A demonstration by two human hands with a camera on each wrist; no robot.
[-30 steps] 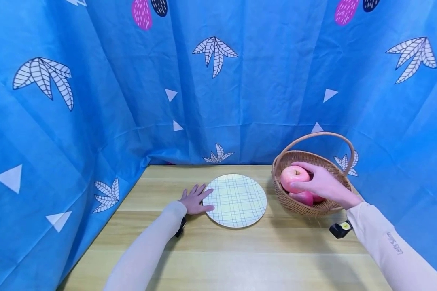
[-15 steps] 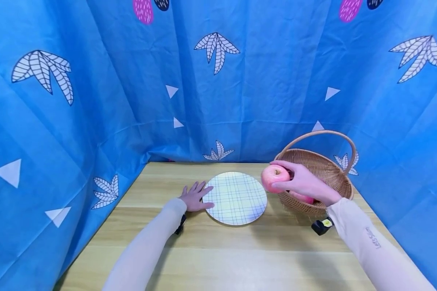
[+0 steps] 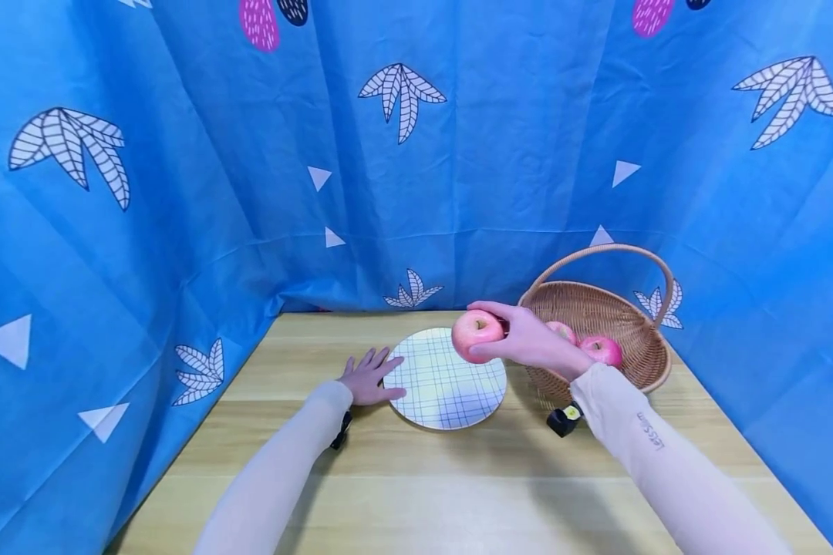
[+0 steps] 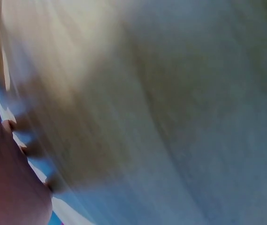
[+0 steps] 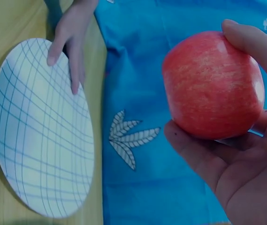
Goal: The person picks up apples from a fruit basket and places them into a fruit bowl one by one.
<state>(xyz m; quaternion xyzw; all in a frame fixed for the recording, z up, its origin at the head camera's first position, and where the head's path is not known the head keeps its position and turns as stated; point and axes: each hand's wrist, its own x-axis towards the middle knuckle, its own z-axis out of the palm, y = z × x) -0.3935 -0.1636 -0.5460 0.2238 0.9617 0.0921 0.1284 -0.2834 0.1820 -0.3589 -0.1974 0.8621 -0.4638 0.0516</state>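
My right hand (image 3: 521, 339) grips a pink-red apple (image 3: 477, 335) in the air over the right edge of the checked plate (image 3: 437, 389). In the right wrist view the apple (image 5: 213, 84) sits between my thumb and fingers, with the plate (image 5: 34, 140) to the left. My left hand (image 3: 369, 375) lies flat on the wooden table, fingers straight and touching the plate's left rim. The left wrist view is a blur and shows only part of that hand. Two more apples (image 3: 600, 351) lie in the wicker basket (image 3: 639, 362) at the right.
The wooden table (image 3: 458, 478) is walled on three sides by a blue patterned curtain (image 3: 180, 193). The basket's tall handle (image 3: 607, 250) arches over it near the back right corner. Bare tabletop stretches in front of the plate.
My right hand lifted the apple out of the basket and carried it left to above the plate's edge. The left hand stayed on the plate's rim.
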